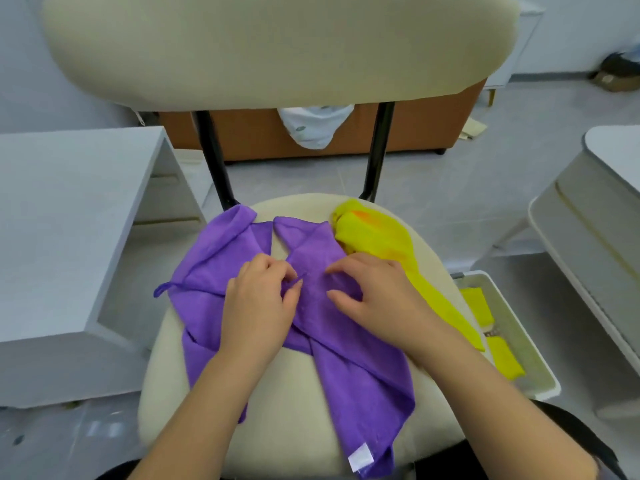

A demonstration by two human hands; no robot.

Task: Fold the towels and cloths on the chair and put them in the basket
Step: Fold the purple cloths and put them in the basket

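Atop the purple cloth (363, 375) — left hand (258, 306), right hand (377, 296), palms down
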